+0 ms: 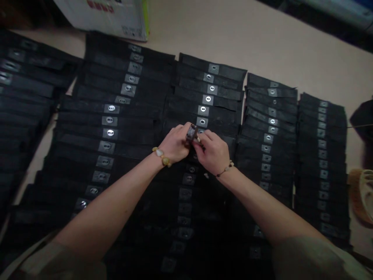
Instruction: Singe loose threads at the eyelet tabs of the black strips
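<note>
Close together over the third column of black flat pieces, my two hands meet at a small dark block-like object [191, 133] with a greyish face and brown edges. My left hand [176, 143] has its fingers closed around it. At the object's right side, the thumb and fingers of my right hand [214, 151] are pinched together; a small pale bit shows at their tips, too blurred to name. Beneath lie overlapping black pieces [177, 116], each with a grey square patch bearing an oval metal fitting [203, 109]. My hands hide some of the patches.
More overlapping black pieces [122, 112] lie in columns to both sides. A white carton [107, 19] stands at the back left on the beige table [204, 27]. On the right edge are a wooden brush-like thing [355, 194] and a dark object [363, 120].
</note>
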`<state>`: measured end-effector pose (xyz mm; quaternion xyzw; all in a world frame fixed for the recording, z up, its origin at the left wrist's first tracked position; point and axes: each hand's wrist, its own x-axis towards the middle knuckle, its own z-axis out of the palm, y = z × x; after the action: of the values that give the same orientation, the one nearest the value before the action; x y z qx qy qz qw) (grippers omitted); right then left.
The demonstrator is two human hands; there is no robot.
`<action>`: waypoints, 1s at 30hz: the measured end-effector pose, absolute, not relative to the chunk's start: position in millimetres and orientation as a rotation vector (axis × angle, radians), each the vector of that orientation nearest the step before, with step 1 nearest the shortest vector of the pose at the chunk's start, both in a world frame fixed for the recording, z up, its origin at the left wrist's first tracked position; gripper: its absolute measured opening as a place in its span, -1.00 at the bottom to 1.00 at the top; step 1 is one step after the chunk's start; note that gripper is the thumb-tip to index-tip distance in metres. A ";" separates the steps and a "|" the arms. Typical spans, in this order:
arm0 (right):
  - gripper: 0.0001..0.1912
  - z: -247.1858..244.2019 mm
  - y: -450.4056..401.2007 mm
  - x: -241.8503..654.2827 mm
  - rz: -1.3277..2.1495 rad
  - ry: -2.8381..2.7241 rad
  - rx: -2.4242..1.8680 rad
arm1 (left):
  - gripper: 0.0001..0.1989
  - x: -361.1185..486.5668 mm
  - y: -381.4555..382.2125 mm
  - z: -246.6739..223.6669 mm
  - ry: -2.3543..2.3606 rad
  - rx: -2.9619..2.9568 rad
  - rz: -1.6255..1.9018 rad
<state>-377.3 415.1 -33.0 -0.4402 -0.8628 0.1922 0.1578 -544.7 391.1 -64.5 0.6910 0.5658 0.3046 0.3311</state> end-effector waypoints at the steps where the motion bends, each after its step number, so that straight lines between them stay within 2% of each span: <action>1: -0.88 -32.1 416.4 -375.0 0.588 -2.416 -1.267 | -0.62 -544.5 391.0 -63.4 1.496 1.803 0.784; 6: -0.86 -19.0 418.4 -362.2 0.717 -2.025 -1.297 | -0.59 -543.7 393.2 -53.6 1.509 1.737 0.772; 12: -0.87 -37.8 412.6 -357.2 0.638 -2.085 -1.281 | -0.55 -540.7 392.9 -56.8 1.524 1.653 0.839; 16: -0.83 -35.9 410.1 -345.7 0.739 -1.874 -1.385 | -0.57 -541.4 392.9 -57.5 1.496 1.656 0.878; 19: -0.81 -23.0 399.1 -340.9 0.838 -1.682 -1.363 | -0.61 -543.9 390.8 -41.6 1.463 1.713 0.928; 23: -0.85 -21.5 376.4 -341.5 0.894 -1.568 -1.350 | -0.79 -540.7 376.4 -18.1 1.447 1.981 0.842; 27: -0.87 -40.1 362.4 -342.4 0.979 -1.592 -1.338 | -0.85 -530.8 355.3 -29.6 1.533 2.040 0.591; 30: -0.87 -53.9 361.2 -340.5 1.020 -1.701 -1.280 | -0.88 -525.8 346.6 -45.4 1.642 1.954 0.535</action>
<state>-340.5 361.2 -53.9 -0.5016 -0.6661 0.3997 0.3806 -525.8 346.6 -45.4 0.7227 0.6075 0.1979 0.2638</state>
